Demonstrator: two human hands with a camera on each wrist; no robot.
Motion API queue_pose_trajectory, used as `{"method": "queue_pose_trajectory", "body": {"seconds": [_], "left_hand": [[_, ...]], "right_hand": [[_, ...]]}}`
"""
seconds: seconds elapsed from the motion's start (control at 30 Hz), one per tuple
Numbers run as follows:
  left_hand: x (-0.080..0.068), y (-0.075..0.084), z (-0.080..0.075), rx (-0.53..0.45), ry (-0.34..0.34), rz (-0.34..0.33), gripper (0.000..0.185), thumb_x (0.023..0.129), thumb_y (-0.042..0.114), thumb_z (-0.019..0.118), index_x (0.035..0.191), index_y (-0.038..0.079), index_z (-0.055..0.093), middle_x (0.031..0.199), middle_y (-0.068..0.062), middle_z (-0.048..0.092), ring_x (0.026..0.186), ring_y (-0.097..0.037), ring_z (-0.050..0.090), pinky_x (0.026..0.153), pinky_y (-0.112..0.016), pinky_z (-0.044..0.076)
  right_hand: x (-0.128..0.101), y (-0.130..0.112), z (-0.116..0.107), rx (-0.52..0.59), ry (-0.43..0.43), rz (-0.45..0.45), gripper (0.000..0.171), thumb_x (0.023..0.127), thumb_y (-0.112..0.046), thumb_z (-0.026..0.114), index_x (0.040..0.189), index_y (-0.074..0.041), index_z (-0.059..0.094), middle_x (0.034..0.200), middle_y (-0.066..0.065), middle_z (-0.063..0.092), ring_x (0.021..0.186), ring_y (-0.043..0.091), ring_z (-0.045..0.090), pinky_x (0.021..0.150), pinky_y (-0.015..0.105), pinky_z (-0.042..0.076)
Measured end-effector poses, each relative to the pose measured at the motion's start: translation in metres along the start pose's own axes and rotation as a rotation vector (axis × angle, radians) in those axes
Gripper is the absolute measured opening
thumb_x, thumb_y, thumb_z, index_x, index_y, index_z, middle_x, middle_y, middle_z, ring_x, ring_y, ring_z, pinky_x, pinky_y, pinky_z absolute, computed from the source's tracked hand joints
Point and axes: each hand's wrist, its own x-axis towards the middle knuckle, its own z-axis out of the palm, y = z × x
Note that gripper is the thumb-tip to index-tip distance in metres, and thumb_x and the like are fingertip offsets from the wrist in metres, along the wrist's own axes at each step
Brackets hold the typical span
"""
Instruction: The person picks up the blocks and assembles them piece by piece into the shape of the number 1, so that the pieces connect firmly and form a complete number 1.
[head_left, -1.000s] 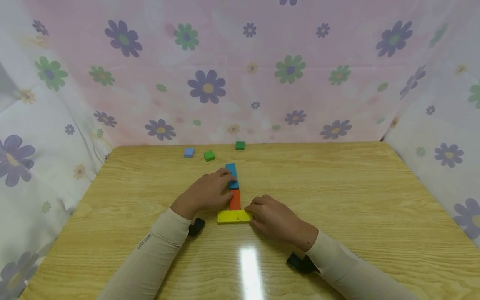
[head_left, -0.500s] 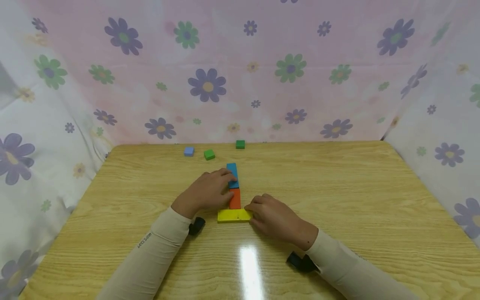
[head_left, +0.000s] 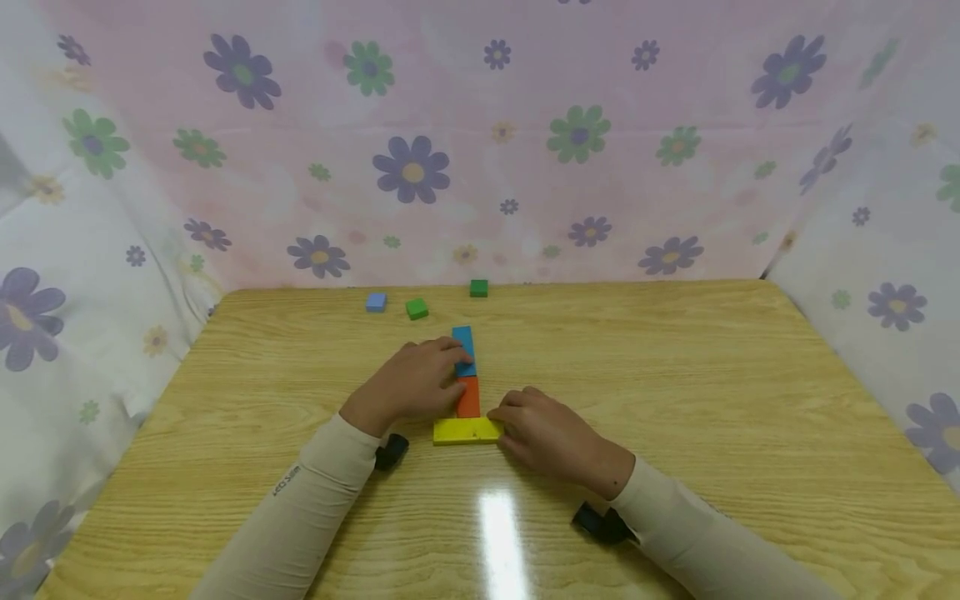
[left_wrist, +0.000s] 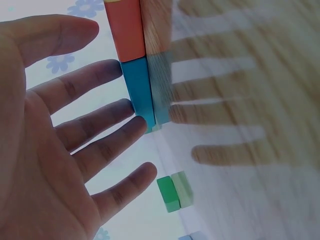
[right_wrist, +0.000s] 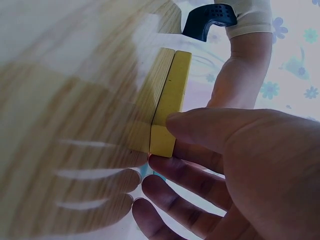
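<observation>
A blue block (head_left: pixel 463 346), an orange-red block (head_left: pixel 468 398) and a yellow block (head_left: pixel 461 431) lie on the table, the blue and orange ones end to end. The yellow one lies crosswise at the near end, like the foot of an upside-down T. My left hand (head_left: pixel 412 381) rests at the left of this row, its fingertips on the blue block and its thumb beside the orange one. In the left wrist view its fingers are spread and fairly straight. With thumb and forefinger, my right hand (head_left: pixel 551 437) pinches the yellow block's right end.
Toward the table's far edge lie a light blue block (head_left: pixel 377 302), a green block (head_left: pixel 417 309) and a darker green block (head_left: pixel 478 288). A flowered curtain (head_left: pixel 525 167) stands behind and at both sides. The glossy wooden table (head_left: pixel 675 375) mirrors the hands in the wrist views.
</observation>
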Motion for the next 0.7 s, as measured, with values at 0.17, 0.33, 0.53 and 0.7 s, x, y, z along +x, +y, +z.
{"method": "queue_pose_trajectory", "body": {"seconds": [0.17, 0.33, 0.53, 0.7], "left_hand": [[0.0008, -0.0002, 0.0007, 0.004, 0.002, 0.0, 0.038, 0.099, 0.033, 0.056, 0.132, 0.018, 0.064, 0.144, -0.004, 0.056, 0.13, -0.024, 0.055, 0.103, -0.052, 0.047], [-0.0006, 0.0016, -0.0015, 0.002, 0.008, 0.001, 0.036, 0.099, 0.032, 0.057, 0.131, 0.018, 0.065, 0.144, -0.004, 0.056, 0.131, -0.024, 0.055, 0.103, -0.053, 0.047], [-0.0006, 0.0014, -0.0004, 0.015, 0.007, 0.001, 0.036, 0.099, 0.034, 0.056, 0.131, 0.018, 0.064, 0.144, -0.004, 0.055, 0.13, -0.027, 0.056, 0.102, -0.054, 0.047], [0.0002, 0.0003, 0.0018, 0.012, 0.015, 0.004, 0.035, 0.099, 0.033, 0.057, 0.13, 0.019, 0.065, 0.142, -0.004, 0.056, 0.125, -0.028, 0.058, 0.1, -0.053, 0.048]], "right_hand": [[0.0001, 0.0006, 0.0004, 0.001, 0.001, 0.0, 0.028, 0.091, -0.017, 0.074, 0.117, -0.006, 0.073, 0.108, 0.004, 0.069, 0.095, 0.019, 0.061, 0.08, 0.029, 0.056], [0.0003, 0.0003, -0.0003, 0.003, 0.002, -0.002, 0.028, 0.091, -0.017, 0.073, 0.117, -0.007, 0.073, 0.108, 0.004, 0.069, 0.095, 0.019, 0.062, 0.08, 0.029, 0.056], [0.0005, -0.0006, -0.001, 0.004, -0.006, 0.0, 0.027, 0.092, -0.016, 0.072, 0.117, -0.007, 0.073, 0.108, 0.004, 0.069, 0.095, 0.019, 0.061, 0.08, 0.029, 0.056], [0.0, -0.0012, -0.0011, 0.01, -0.009, 0.006, 0.027, 0.091, -0.016, 0.072, 0.117, -0.007, 0.073, 0.108, 0.005, 0.069, 0.095, 0.019, 0.062, 0.08, 0.03, 0.056]]}}
